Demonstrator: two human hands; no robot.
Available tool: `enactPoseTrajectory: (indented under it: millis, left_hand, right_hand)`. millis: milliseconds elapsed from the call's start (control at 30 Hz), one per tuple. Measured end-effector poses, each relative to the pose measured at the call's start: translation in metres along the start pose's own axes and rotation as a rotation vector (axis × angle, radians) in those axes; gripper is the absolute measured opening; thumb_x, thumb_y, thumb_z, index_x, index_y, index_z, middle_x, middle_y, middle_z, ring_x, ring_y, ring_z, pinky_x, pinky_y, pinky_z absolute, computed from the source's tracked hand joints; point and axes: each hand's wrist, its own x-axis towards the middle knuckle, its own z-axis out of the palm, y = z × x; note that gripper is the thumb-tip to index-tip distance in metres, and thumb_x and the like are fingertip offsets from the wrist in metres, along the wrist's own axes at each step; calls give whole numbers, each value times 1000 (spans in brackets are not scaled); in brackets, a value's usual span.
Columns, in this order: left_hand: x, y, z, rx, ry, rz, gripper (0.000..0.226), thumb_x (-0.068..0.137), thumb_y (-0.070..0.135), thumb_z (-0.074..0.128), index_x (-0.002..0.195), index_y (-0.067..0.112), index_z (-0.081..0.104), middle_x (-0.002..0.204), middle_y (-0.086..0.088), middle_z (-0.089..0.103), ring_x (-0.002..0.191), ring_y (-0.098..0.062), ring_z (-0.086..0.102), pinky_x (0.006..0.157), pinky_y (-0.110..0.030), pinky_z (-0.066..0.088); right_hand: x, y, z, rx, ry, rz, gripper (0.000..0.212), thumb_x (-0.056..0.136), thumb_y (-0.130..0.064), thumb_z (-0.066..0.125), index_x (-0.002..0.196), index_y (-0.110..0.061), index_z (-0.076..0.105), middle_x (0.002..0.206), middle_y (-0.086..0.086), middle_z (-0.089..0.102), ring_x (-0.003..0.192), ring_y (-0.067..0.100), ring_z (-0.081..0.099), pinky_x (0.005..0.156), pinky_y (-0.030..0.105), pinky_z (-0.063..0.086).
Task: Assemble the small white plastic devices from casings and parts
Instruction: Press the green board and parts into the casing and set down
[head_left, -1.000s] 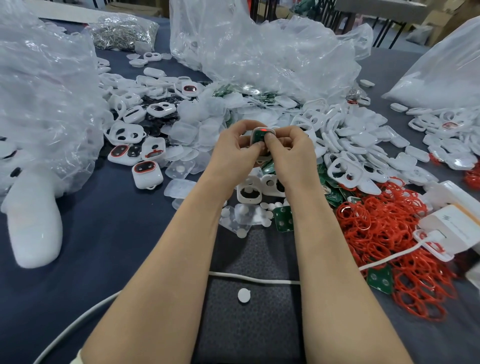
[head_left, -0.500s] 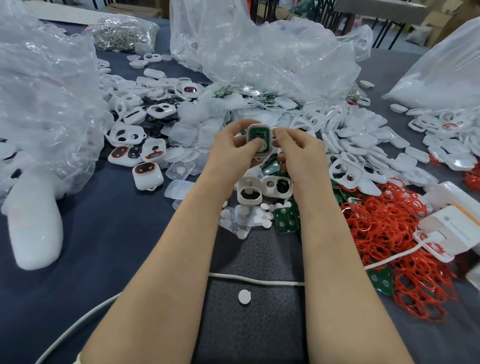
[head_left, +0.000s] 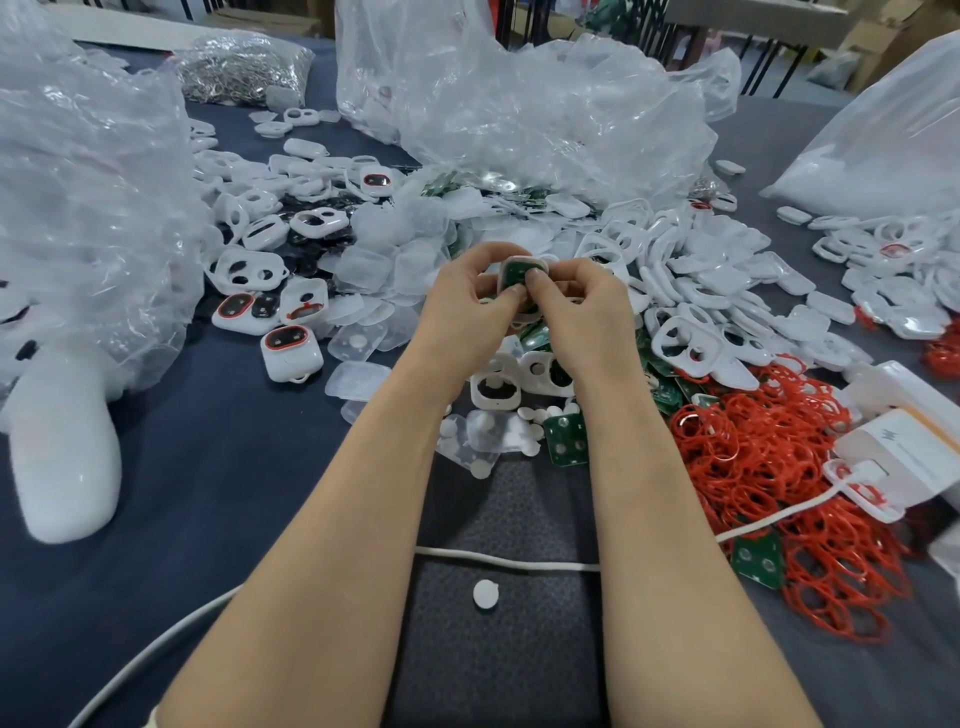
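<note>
Zigzag logo on white box (head_left: 906, 449)

casing (head_left: 521, 261) partly behind fingers (head_left: 536, 285), white box (head_left: 906, 441) cropped

A worker's left hand (head_left: 467, 306) and right hand (head_left: 587, 312) are bare, as are the left forearm (head_left: 322, 519) and right forearm (head_left: 665, 519), uncovered from the wrists to the bottom of the frame. A thumbnail (head_left: 533, 280) on the right hand is cut short. A sliver of pale cream fabric (head_left: 150, 719) (too little shows to tell the garment) edges the left arm at the lower corner.
</note>
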Motion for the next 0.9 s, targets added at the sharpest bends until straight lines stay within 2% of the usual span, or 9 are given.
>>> enactPoseTrajectory:
  millis: [200,300,400,500,567,633,733,900]
  left_hand:
    - [0,0,4,11,49,22,29,92,-5,50,92,23,58,86,-7,70,75,-16,68,76,-26,58]
    - [1,-1,5,-47,62,-7,23,93,-1,53,99,20,58,85,-3,70,76,-12,69,78,-25,57]
    - [2,-3,4,-70,47,-64,22,93,3,56,106,21,59,86,0,71,80,-13,70,80,-28,58]
    - [2,-2,3,-140,42,-149,21,95,4,54,111,16,59,98,-6,70,85,-15,71,75,-26,59]
    - [3,0,3,-215,49,-201,20,97,4,49,108,15,61,103,-10,68,85,-17,70,68,-23,58]
    - [3,2,3,-296,63,-227,23,98,3,43,99,16,62,97,-9,68,80,-16,69,62,-21,56]
    - [4,2,2,-347,72,-232,25,99,2,39,98,13,62,93,-8,67,78,-16,68,61,-21,56]
    - [5,2,2,-339,58,-229,24,97,0,41,105,9,62,93,-8,67,78,-16,67,61,-20,55]
  right_hand:
    - [1,0,3,-11,20,-9,10,91,-23,62,89,-14,63,80,0,63,79,16,61,71,26,49]
    - [0,-1,2,30,30,-12,9,91,-25,62,88,-18,67,86,2,69,84,16,65,75,26,52]
    - [1,0,-1,26,37,1,20,95,-30,55,86,-19,70,78,-2,69,73,10,62,68,24,49]
    - [4,1,-4,40,75,44,32,99,-31,46,90,-16,72,80,-2,69,72,11,61,71,30,50]
    - [5,2,-7,52,93,42,25,98,-28,49,86,-22,70,81,-6,67,70,9,57,73,31,49]
    - [5,2,-9,73,73,33,17,94,-26,56,80,-28,65,79,-7,64,69,9,53,72,29,47]
    - [4,3,-10,74,7,32,12,89,-26,64,79,-31,64,76,-8,62,69,6,54,68,23,46]
    - [4,3,-10,85,-41,18,10,88,-21,66,81,-27,64,71,-9,60,51,-10,51,53,7,42]
